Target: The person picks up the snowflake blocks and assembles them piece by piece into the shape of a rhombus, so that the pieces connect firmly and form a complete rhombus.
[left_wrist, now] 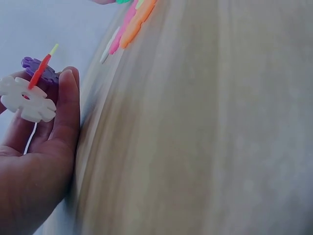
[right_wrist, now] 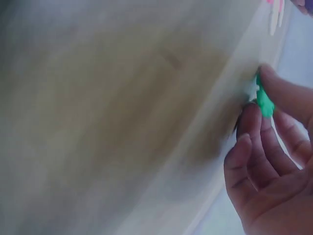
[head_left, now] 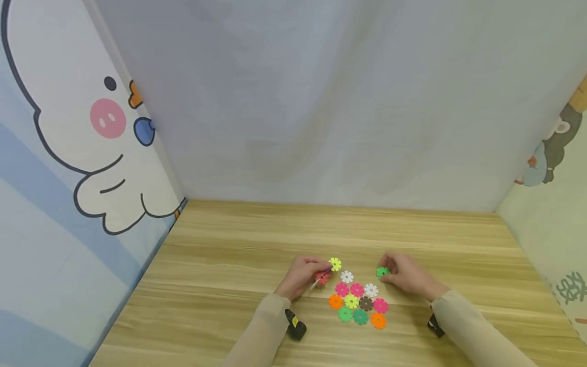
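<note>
My left hand (head_left: 299, 275) holds a small joined cluster of notched plastic flower discs. In the left wrist view its white disc (left_wrist: 30, 100) faces the camera, with a purple disc (left_wrist: 38, 68) behind and a red disc (left_wrist: 40, 72) standing edge-on between them. A yellow disc (head_left: 335, 264) shows at the cluster's far end in the head view. Across from it, my right hand (head_left: 408, 274) pinches a single green disc (right_wrist: 264, 98) between thumb and fingers, its other fingers loosely bent. The two hands are apart, on either side of the loose discs.
Several loose discs lie flat on the wooden table (head_left: 220, 285), among them a brown disc (head_left: 366, 304), an orange disc (head_left: 378, 320) and a dark green disc (head_left: 360, 316). A pale curtain (head_left: 321, 112) closes off the back, and printed panels flank both sides.
</note>
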Available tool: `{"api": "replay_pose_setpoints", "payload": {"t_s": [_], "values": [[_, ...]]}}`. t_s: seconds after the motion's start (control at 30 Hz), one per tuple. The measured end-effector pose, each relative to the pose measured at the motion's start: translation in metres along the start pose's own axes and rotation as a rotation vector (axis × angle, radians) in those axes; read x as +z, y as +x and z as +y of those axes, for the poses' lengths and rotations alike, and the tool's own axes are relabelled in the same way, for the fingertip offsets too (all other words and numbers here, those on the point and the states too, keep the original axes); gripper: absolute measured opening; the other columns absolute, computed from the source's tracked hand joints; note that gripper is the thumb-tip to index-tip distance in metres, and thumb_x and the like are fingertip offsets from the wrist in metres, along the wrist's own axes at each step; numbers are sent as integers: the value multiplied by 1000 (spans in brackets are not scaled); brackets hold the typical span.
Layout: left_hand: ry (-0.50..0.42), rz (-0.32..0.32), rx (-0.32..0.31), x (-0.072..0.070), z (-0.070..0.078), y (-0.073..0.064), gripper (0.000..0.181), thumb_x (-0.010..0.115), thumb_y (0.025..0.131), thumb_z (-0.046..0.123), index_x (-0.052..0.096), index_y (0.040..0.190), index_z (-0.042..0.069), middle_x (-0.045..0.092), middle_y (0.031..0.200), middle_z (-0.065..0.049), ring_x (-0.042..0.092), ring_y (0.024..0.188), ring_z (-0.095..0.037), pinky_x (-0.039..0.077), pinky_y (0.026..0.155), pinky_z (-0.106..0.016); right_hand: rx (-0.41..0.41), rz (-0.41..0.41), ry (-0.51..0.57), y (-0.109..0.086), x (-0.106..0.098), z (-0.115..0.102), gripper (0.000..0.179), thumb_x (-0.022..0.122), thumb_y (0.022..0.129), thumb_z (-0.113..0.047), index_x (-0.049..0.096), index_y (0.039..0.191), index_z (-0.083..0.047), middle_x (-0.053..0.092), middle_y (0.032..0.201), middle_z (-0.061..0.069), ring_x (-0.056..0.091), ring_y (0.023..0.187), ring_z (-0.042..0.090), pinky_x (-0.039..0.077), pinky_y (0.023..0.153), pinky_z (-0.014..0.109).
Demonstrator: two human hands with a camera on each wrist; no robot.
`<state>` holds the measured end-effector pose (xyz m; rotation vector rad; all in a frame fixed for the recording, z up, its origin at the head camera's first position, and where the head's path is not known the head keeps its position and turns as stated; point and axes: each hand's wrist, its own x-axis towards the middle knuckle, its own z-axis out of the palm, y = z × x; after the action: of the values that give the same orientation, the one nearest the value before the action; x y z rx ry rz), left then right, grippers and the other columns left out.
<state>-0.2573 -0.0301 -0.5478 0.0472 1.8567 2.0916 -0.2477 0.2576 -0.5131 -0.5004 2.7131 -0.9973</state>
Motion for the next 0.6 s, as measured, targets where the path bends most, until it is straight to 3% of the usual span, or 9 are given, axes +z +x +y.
{"api": "replay_pose_setpoints", "payload": {"t_s": [0.37, 0.6], "values": [[-12, 6, -19, 1, 2, 1, 21, 71, 85, 9, 70, 94, -10, 69, 90, -11, 62, 83, -17, 52, 79, -29, 4, 160, 29, 5, 7, -7, 15, 72, 86, -11, 67, 100, -6, 67, 93, 3, 63, 84, 20, 52, 77, 41], [-13, -8, -13, 1, 2, 0, 22, 70, 86, 9, 70, 96, -10, 68, 91, -12, 62, 83, -17, 52, 79, -29, -16, 192, 80, 12, 15, -21, 10, 73, 85, -12, 69, 95, -10, 68, 89, -2, 63, 81, 16, 52, 76, 38]]}}
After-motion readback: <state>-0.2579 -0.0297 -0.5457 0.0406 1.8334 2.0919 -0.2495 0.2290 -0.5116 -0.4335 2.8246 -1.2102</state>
